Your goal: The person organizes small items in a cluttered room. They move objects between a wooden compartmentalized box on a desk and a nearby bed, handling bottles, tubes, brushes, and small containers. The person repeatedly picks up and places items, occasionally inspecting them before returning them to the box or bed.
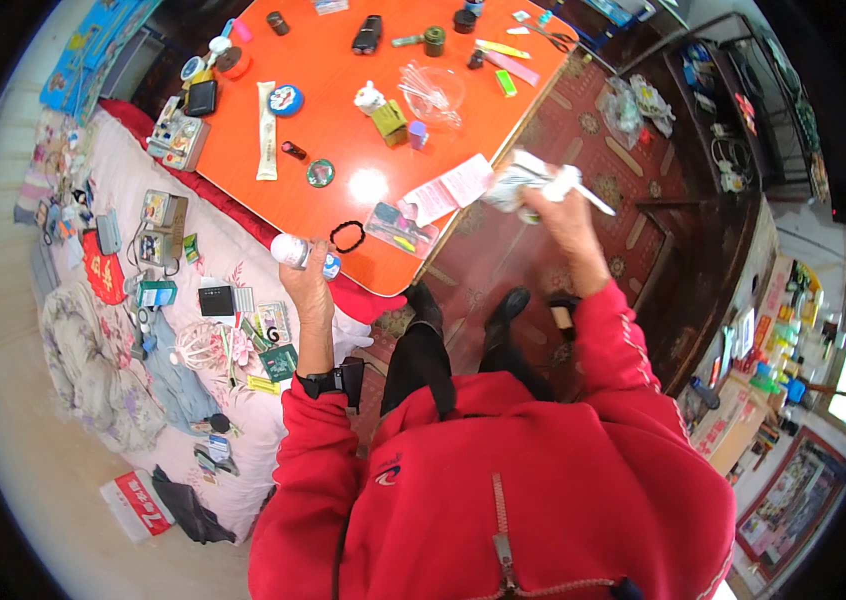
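My left hand grips a small white bottle with a blue patch, by the near left corner of the orange table. Off the table's right edge, my right hand is closed around a bundle of white items. Motion blur hides what they are; a thin white stick pokes out to the right. Near my left hand lie a black beaded bracelet and a clear plastic case with small tools. A pink-and-white printed packet rests along the edge beside my right hand.
Farther in sit a clear bowl of cotton swabs, a yellow box, a blue round tin and scissors. The bed at left carries many small articles. Plastic bags lie on the patterned floor.
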A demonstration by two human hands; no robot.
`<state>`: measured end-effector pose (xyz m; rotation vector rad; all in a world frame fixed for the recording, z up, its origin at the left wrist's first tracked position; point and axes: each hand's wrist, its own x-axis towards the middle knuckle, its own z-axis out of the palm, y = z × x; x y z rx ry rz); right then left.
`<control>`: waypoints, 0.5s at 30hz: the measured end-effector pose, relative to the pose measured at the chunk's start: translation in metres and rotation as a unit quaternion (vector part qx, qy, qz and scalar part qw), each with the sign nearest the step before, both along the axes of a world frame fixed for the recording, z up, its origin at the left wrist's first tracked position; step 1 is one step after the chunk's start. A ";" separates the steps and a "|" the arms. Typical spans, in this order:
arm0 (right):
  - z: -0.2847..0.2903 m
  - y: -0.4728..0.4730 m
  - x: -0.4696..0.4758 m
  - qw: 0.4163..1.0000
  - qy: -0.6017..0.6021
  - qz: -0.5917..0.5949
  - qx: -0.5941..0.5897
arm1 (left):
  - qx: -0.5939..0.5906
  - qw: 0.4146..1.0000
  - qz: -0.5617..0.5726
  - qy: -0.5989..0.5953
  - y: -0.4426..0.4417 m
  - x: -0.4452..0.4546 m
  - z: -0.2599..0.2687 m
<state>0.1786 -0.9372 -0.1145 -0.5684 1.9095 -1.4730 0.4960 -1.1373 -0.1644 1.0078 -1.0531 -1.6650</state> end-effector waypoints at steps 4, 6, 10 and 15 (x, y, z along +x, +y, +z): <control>0.026 0.136 -0.021 0.988 0.046 -0.149 -0.020 | 0.037 0.997 0.004 -0.075 0.025 0.003 0.000; 0.037 0.193 -0.012 0.978 0.060 -0.200 -0.034 | 0.049 0.997 -0.058 -0.035 0.043 -0.005 0.001; 0.046 0.276 0.024 0.952 0.066 -0.295 -0.050 | 0.079 0.975 -0.206 -0.021 0.087 -0.051 0.004; 0.042 0.345 0.082 0.916 0.096 -0.385 -0.059 | 0.005 0.885 -0.463 -0.047 0.148 -0.134 0.015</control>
